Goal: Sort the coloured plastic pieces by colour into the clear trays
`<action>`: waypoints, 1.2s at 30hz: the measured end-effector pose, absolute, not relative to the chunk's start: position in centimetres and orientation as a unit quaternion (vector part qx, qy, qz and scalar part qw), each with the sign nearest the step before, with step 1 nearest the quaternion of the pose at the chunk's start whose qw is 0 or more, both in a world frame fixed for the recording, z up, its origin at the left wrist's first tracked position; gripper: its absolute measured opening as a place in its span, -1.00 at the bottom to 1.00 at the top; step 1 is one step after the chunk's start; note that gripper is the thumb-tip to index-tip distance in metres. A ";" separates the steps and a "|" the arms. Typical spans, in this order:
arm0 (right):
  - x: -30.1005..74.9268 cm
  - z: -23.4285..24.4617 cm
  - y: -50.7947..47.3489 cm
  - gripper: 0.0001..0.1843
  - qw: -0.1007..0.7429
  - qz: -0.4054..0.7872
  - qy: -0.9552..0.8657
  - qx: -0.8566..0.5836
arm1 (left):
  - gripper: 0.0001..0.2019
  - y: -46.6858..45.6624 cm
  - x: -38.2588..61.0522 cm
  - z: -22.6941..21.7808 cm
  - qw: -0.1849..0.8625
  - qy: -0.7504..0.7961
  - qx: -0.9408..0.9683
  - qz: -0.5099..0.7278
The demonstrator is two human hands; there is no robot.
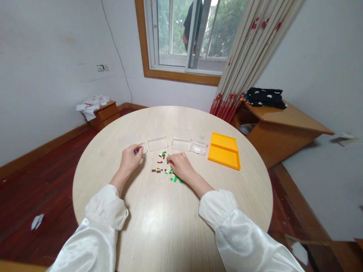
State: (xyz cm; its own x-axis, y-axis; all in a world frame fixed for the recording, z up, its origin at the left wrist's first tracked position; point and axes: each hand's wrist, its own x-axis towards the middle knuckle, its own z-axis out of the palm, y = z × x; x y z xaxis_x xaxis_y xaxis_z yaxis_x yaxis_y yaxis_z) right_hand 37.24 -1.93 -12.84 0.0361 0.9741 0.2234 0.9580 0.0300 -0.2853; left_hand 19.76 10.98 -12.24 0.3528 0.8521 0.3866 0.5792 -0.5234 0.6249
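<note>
My left hand is closed in a pinch, with bits of blue and pink showing at its fingertips; they look like small toy bricks. It is beside a small clear plastic box at the left of the row. My right hand reaches over the loose pieces with its fingertips pressed together. Whatever they pinch is too small to make out. Between and below the hands are scattered several tiny brown bricks and green bricks, with a few yellow and cream ones among them.
Open clear boxes line up behind the pieces, including another and a smaller one. To the right lies a yellow two-compartment tray. All rest on a round wooden table. A person is outside the window.
</note>
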 end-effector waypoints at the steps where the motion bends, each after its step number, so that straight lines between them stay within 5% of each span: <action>1: 37.2 -12.9 -1.9 -0.73 0.187 0.022 -0.694 -0.695 | -0.73 10.8 19.9 -12.2 0.197 0.437 0.803 0.354; 20: 36.3 -12.5 -2.4 -0.71 0.444 0.047 -0.656 -0.608 | -0.62 6.9 22.7 -11.9 0.553 0.265 0.741 0.273; 26: 35.5 -12.3 -2.8 -0.73 0.460 0.033 -0.673 -0.578 | -0.54 6.5 22.8 -12.1 0.688 0.226 0.657 0.207; 36: 35.7 -12.4 -2.8 -0.82 0.468 0.033 -0.659 -0.588 | -0.64 6.5 22.7 -12.1 0.715 0.199 0.636 0.210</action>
